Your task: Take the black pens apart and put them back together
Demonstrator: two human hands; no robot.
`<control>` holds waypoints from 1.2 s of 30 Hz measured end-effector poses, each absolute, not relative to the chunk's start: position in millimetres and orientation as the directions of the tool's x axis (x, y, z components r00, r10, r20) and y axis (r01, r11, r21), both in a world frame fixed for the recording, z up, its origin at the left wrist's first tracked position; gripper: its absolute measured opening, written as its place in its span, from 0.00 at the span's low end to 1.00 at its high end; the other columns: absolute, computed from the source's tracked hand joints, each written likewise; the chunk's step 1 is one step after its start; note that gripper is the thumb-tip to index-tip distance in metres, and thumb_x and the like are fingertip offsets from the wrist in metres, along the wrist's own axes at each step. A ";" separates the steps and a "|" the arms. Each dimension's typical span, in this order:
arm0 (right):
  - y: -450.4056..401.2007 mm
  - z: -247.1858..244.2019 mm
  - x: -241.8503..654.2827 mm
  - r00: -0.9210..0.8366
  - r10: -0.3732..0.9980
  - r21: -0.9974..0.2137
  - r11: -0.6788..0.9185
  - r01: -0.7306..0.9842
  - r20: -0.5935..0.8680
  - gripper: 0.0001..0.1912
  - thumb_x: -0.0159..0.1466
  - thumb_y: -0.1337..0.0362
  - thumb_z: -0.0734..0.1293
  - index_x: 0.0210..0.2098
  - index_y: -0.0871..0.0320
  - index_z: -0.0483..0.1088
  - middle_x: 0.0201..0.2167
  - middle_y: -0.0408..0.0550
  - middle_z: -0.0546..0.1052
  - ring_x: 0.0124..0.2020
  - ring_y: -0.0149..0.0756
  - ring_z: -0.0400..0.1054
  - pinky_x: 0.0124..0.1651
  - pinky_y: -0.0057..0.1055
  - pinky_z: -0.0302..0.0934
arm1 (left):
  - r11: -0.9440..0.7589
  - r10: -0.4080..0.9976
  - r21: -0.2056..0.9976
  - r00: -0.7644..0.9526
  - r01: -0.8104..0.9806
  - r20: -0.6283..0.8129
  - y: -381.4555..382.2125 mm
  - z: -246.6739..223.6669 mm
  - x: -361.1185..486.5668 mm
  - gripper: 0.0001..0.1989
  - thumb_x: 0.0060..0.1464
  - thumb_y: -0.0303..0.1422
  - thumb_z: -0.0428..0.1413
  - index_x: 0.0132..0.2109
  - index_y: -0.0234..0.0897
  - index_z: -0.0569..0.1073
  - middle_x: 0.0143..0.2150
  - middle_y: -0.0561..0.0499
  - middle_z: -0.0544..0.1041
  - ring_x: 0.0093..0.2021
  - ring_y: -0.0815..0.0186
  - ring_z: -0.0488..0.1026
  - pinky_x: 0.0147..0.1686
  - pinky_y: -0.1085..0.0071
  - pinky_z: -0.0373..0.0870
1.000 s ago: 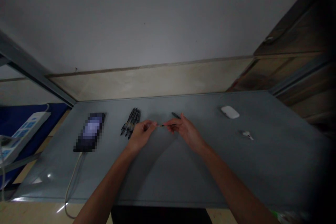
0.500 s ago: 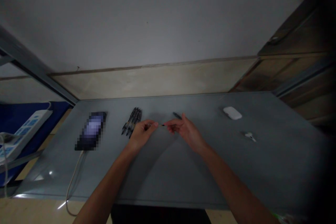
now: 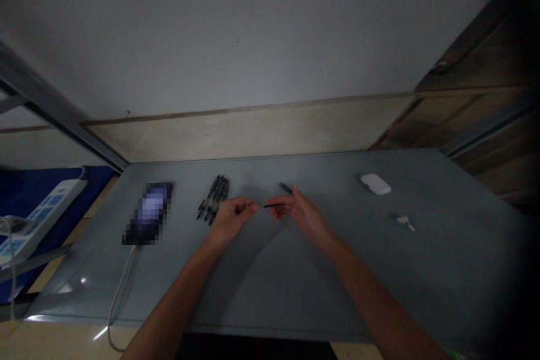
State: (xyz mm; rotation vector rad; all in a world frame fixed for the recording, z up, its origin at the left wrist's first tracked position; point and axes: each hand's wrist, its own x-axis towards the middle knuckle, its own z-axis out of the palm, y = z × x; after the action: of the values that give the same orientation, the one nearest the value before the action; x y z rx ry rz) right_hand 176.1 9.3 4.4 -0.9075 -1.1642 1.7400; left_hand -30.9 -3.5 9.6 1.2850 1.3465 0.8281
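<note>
The right hand (image 3: 302,211) is narrowed to a pinch on a slim black pen (image 3: 273,205), held roughly level so that its free end points toward the left hand (image 3: 232,219). The curled left hand stands just apart from that end; whether it holds anything cannot be determined. A dark pen end (image 3: 286,188) shows just beyond the right fingers. Bundled black pens (image 3: 213,198) lie together on the bench (image 3: 295,292), grouped as one compact set beside the left hand. A white computer mouse (image 3: 375,184) lies well to the right.
</note>
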 end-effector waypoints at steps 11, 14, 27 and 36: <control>7.8 7.8 173.8 -0.394 0.915 -0.947 -0.201 -0.250 -0.090 0.37 0.68 0.37 0.53 0.37 0.59 0.81 0.35 0.58 0.80 0.38 0.42 0.72 0.44 0.39 0.63 | 0.131 0.979 0.937 0.105 0.324 -0.174 -3.1 6.9 -29.3 0.29 0.56 0.57 0.53 0.32 0.32 0.78 0.18 0.58 0.56 0.20 0.72 0.51 0.21 0.72 0.45; 8.5 6.1 172.9 -0.403 0.909 -0.943 -0.219 -0.252 -0.103 0.37 0.67 0.36 0.53 0.42 0.59 0.80 0.36 0.57 0.81 0.38 0.42 0.73 0.43 0.38 0.63 | 0.115 0.982 0.948 0.109 0.296 -0.153 -1.1 5.8 -31.2 0.27 0.53 0.55 0.56 0.34 0.31 0.77 0.22 0.56 0.63 0.22 0.72 0.56 0.23 0.73 0.49; 9.6 1.3 173.0 -0.372 0.922 -0.948 -0.205 -0.242 -0.105 0.35 0.67 0.36 0.55 0.50 0.57 0.77 0.47 0.59 0.81 0.43 0.45 0.76 0.42 0.39 0.66 | 0.076 0.978 0.937 0.158 0.341 -0.137 -2.8 11.1 -29.9 0.19 0.52 0.47 0.60 0.39 0.32 0.78 0.19 0.60 0.57 0.20 0.72 0.52 0.21 0.72 0.46; 11.2 -2.4 172.5 -0.322 0.945 -0.972 -0.129 -0.195 -0.061 0.33 0.66 0.37 0.57 0.49 0.56 0.78 0.47 0.57 0.80 0.45 0.46 0.74 0.41 0.39 0.66 | -0.022 0.967 0.914 0.240 0.405 -0.083 -8.9 15.2 -23.4 0.18 0.57 0.46 0.56 0.41 0.32 0.77 0.20 0.59 0.58 0.21 0.70 0.54 0.22 0.72 0.48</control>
State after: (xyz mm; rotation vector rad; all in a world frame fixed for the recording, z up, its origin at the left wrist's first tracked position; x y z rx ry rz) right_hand 172.5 11.2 -2.4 -0.9469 -1.2214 1.6075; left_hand -23.4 -8.9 15.2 1.5906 1.3154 0.7655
